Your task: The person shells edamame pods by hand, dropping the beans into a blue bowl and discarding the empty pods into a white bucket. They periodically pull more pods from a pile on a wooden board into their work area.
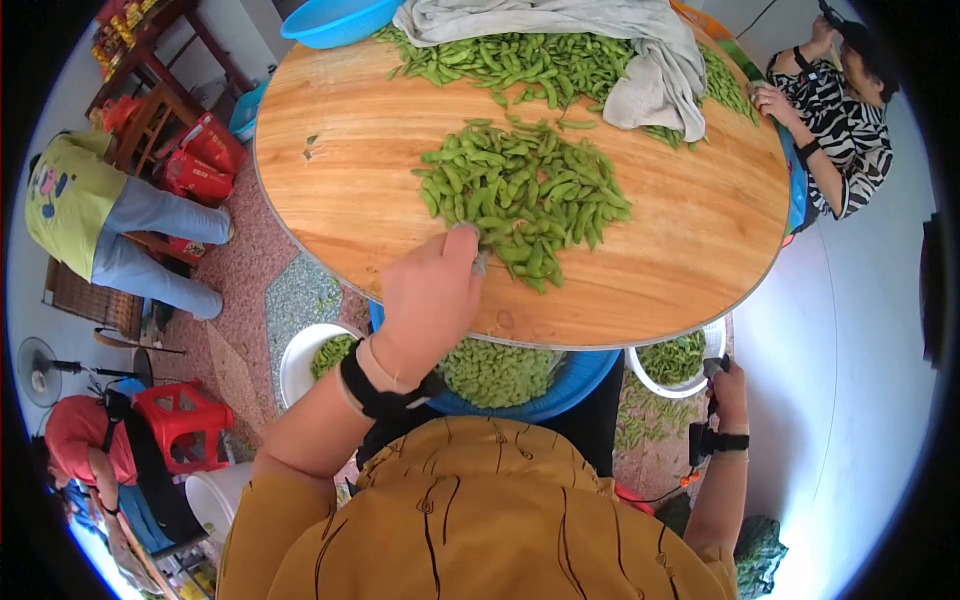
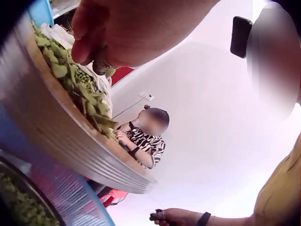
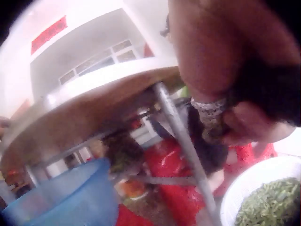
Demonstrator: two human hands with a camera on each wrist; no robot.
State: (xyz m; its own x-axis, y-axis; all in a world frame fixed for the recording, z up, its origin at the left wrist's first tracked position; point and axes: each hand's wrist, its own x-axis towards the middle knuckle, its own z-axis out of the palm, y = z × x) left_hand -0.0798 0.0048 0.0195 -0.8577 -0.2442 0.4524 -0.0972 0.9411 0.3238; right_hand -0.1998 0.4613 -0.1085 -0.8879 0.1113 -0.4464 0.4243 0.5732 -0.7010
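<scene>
In the head view, my left hand (image 1: 430,290) reaches over the wooden table (image 1: 340,210), its curled fingers at the near left edge of a pile of green pods (image 1: 510,180). A grey covering wraps a fingertip, also seen in the left wrist view on the left hand (image 2: 127,33); whether it pinches a pod is unclear. My right hand (image 1: 731,395) is low at the right, beside a white bucket (image 1: 722,338) of pods. Its fingers are bent, with speckled wrapping in the right wrist view; whether the right hand (image 3: 235,89) holds anything cannot be told.
A blue basin (image 1: 600,378) with shelled beans (image 1: 495,372) stands below the table's near edge, a second white bucket (image 1: 293,365) left of it. More pods (image 1: 540,62) lie under a grey cloth (image 1: 650,95). One person (image 1: 850,130) is at the table's right; two others are at the left.
</scene>
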